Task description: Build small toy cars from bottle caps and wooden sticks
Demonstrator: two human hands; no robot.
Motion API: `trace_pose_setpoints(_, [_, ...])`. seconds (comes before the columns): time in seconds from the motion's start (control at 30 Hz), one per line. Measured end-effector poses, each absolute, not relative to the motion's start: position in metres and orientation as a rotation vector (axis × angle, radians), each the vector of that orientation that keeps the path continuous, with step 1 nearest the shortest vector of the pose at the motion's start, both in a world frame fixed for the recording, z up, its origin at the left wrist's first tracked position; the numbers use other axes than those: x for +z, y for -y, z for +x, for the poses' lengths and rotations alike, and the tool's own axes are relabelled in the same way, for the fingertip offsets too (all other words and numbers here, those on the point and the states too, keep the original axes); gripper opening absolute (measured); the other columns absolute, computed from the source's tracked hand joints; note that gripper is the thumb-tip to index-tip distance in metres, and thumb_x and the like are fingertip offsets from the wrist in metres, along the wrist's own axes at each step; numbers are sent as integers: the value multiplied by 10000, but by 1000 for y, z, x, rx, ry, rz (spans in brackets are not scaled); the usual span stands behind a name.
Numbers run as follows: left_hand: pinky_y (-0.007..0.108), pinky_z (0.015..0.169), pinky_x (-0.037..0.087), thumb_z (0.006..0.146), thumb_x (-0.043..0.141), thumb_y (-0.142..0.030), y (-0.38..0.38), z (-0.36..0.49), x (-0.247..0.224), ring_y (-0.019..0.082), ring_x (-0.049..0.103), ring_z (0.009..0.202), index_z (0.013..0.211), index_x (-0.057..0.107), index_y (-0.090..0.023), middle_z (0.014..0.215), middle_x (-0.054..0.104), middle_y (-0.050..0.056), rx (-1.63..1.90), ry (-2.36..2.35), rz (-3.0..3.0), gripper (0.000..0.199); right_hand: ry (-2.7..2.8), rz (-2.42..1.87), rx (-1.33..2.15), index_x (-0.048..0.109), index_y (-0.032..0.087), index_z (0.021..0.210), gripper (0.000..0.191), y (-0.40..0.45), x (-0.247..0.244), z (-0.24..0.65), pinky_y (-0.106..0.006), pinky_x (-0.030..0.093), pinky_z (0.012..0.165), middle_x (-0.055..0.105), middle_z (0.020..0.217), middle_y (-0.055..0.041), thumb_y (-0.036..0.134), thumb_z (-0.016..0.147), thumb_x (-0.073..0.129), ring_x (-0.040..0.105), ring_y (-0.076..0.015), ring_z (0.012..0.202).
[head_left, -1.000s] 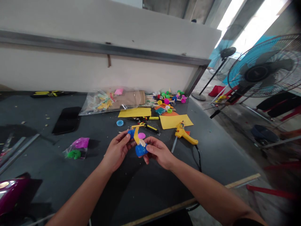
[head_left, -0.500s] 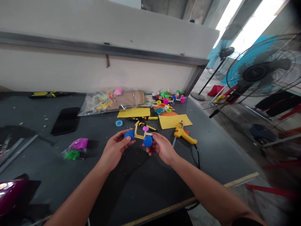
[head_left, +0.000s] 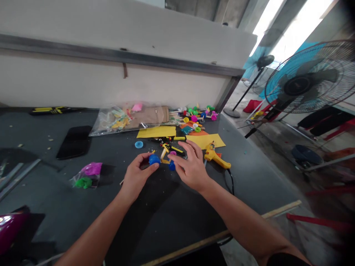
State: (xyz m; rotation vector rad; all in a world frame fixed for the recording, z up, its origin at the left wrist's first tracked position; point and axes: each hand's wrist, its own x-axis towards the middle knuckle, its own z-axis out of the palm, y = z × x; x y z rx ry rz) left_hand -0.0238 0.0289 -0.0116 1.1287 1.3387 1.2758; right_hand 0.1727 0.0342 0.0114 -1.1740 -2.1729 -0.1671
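My left hand (head_left: 135, 175) is closed on a small toy vehicle, with its thumb and fingers around one blue bottle-cap wheel (head_left: 154, 159). The toy has a yellowish stick frame (head_left: 164, 152), a pink disc (head_left: 173, 153) and a second blue wheel (head_left: 172, 166) at its right end. My right hand (head_left: 191, 168) hovers over that end with its fingers spread apart, partly covering the disc and wheel. Whether a fingertip touches them I cannot tell. Just beyond lies a black-and-yellow tool (head_left: 177, 149). A yellow glue gun (head_left: 216, 156) rests to the right.
A light blue ring-shaped cap (head_left: 139, 144), yellow sheets (head_left: 156, 132) and a clear bag of pieces (head_left: 111, 122) lie farther back. Colourful stick-and-cap parts (head_left: 194, 114) are heaped behind. At left are a black phone (head_left: 74, 142) and a small bag of clay-like lumps (head_left: 90, 171).
My right hand has come off the right blue wheel, rising with its fingers spread. My left hand still grips the toy, now turned slightly.
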Motion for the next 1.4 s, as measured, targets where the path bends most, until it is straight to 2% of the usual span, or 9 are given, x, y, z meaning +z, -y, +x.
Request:
trace_pose_setpoints(0.17, [290, 791, 471, 641, 706, -311, -26, -21, -9, 164, 600, 874, 977, 605, -191, 966, 634, 21, 1206, -1366, 1279, 371, 2199, -1185, -252, 683, 273, 864, 146, -36, 7, 167, -498, 255, 1039, 463, 1310, -38, 208, 823, 559, 260, -286, 1307])
trace_pose_setpoints(0.33, [299, 795, 469, 646, 703, -324, -28, -24, -8, 166, 602, 863, 1006, 594, -186, 959, 641, 28, 1228, -1413, 1254, 401, 2033, -1057, -87, 685, 274, 796, 121, -38, 8, 174, -447, 331, 1013, 602, 1141, -14, 203, 816, 588, 382, -240, 1236])
trace_pose_setpoints(0.43, [306, 800, 463, 643, 707, -336, -30, -28, -12, 164, 603, 849, 1014, 600, -187, 936, 650, 27, 1268, -1438, 1208, 414, 1851, -1029, 142, 673, 253, 797, 93, -39, 10, 181, -393, 416, 926, 666, 937, -16, 207, 819, 595, 528, -202, 1056])
trace_pose_setpoints(0.53, [305, 811, 453, 647, 703, -332, -33, -31, -17, 157, 598, 848, 1021, 609, -194, 928, 649, 21, 1325, -1439, 1189, 410, 1572, -1075, 393, 653, 216, 786, 82, -41, 9, 190, -315, 477, 743, 658, 769, -12, 233, 829, 584, 600, -154, 783])
trace_pose_setpoints(0.7, [307, 821, 454, 644, 702, -327, -35, -33, -19, 156, 599, 846, 1023, 611, -180, 930, 651, 26, 1353, -1443, 1161, 417, 1116, -1018, 600, 619, 174, 752, 123, -50, 11, 201, -204, 361, 454, 583, 598, 31, 279, 810, 593, 474, -72, 465])
trace_pose_setpoints(0.9, [315, 782, 480, 660, 684, -360, -38, -36, -18, 169, 615, 820, 1049, 595, -179, 924, 663, 34, 1278, -1567, 1242, 438, 702, -761, 760, 510, 177, 660, 221, -63, 27, 226, -182, 368, 448, 507, 581, 54, 334, 779, 609, 491, -68, 511])
trace_pose_setpoints(1.1, [374, 825, 460, 703, 628, -357, -45, -50, -24, 230, 608, 900, 1062, 607, -194, 999, 654, 71, 1050, -1781, 1664, 395, 575, -781, 816, 435, 184, 606, 306, -71, 30, 244, -180, 367, 440, 457, 532, 62, 383, 794, 572, 473, -71, 487])
trace_pose_setpoints(1.23, [424, 858, 424, 724, 600, -334, -49, -58, -28, 287, 568, 957, 1071, 625, -195, 1010, 640, 109, 993, -1856, 1905, 374, 1032, -950, 651, 541, 182, 659, 272, -60, 26, 228, -204, 384, 477, 548, 616, 23, 378, 848, 522, 494, -77, 506])
trace_pose_setpoints(1.4, [435, 933, 365, 743, 541, -225, -46, -65, -11, 304, 535, 1029, 1072, 630, -208, 1052, 624, 118, 1158, -1859, 1980, 341, 1996, -1007, 471, 657, 204, 806, 238, -40, 15, 192, -253, 443, 691, 667, 762, -25, 310, 896, 464, 596, -133, 720])
